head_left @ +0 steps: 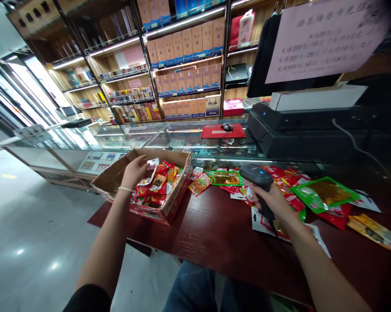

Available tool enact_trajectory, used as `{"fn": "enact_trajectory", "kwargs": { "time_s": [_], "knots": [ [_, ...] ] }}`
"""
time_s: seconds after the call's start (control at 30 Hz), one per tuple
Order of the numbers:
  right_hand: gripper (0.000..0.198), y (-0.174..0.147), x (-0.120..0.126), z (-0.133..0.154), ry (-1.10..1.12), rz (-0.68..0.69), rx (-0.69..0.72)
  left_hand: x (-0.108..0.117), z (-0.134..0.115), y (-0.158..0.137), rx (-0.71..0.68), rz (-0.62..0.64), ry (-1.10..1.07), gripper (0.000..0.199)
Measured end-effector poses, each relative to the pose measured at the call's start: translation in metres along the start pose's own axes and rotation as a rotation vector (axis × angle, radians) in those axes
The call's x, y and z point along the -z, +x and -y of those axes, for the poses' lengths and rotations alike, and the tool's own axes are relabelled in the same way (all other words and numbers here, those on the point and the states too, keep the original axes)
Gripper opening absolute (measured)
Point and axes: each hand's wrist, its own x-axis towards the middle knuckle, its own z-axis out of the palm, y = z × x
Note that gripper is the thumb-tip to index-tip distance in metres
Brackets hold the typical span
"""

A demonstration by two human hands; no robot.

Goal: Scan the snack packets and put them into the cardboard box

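Head view: the right hand point(270, 200) grips a black scanner point(256, 174) above snack packets point(288, 184) spread on the table point(201, 229). Left hand point(137, 173) hangs over the packet-filled cardboard box point(177, 197), beside a white packet point(153, 168); I cannot tell whether its fingers hold it.

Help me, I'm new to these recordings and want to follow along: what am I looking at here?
There is no machine arm: these are a person's own two bare hands. The single picture comes from a camera worn on that person's head, looking forward and down.

The right hand grips a black scanner. The left hand is over an open cardboard box with snack packets inside; whether it touches one is hard to tell. More packets lie on the dark red table, mostly to the right of the box.
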Motion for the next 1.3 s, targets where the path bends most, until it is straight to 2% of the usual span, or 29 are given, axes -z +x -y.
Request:
{"fn": "enact_trajectory", "kwargs": {
  "time_s": [0.1, 0.23, 0.37, 0.5, 0.67, 0.73, 0.87, 0.97, 1.1, 1.17, 1.3],
  "knots": [
    [0.04, -0.001, 0.001, 0.001, 0.011, -0.012, 0.014, -0.011, -0.018, -0.012, -0.091, 0.066, 0.004, 0.039],
    [0.036, 0.001, 0.006, 0.001, 0.001, -0.035, 0.052, -0.036, -0.064, -0.034, -0.267, 0.137, -0.031, 0.034],
    [0.036, 0.002, 0.014, 0.002, 0.011, -0.066, 0.052, -0.08, -0.098, -0.051, -0.333, 0.23, -0.132, 0.031],
    [0.034, 0.002, 0.021, 0.004, 0.026, -0.098, 0.071, -0.132, -0.11, -0.065, -0.367, 0.301, -0.112, 0.029],
    [0.032, 0.001, 0.027, 0.009, 0.044, -0.121, 0.093, -0.188, -0.099, -0.071, -0.427, 0.379, -0.041, 0.033],
    [0.034, 0.001, 0.028, 0.01, 0.037, -0.124, 0.09, -0.209, -0.082, -0.071, -0.425, 0.398, 0.06, 0.041],
    [0.036, 0.003, 0.029, 0.008, 0.025, -0.126, 0.09, -0.239, -0.039, -0.077, -0.365, 0.406, 0.324, 0.072],
    [0.033, 0.005, 0.029, 0.003, 0.038, -0.127, 0.079, -0.248, -0.02, -0.086, -0.305, 0.376, 0.427, 0.075],
    [0.031, 0.006, 0.025, -0.001, 0.05, -0.141, 0.046, -0.246, -0.022, -0.093, -0.354, 0.348, 0.405, 0.052],
    [0.032, 0.006, 0.024, -0.001, 0.04, -0.144, 0.033, -0.241, -0.027, -0.093, -0.338, 0.351, 0.295, 0.038],
    [0.033, 0.006, 0.022, -0.001, 0.024, -0.128, 0.044, -0.235, -0.034, -0.093, -0.135, 0.232, -0.117, 0.026]
  ]
}}
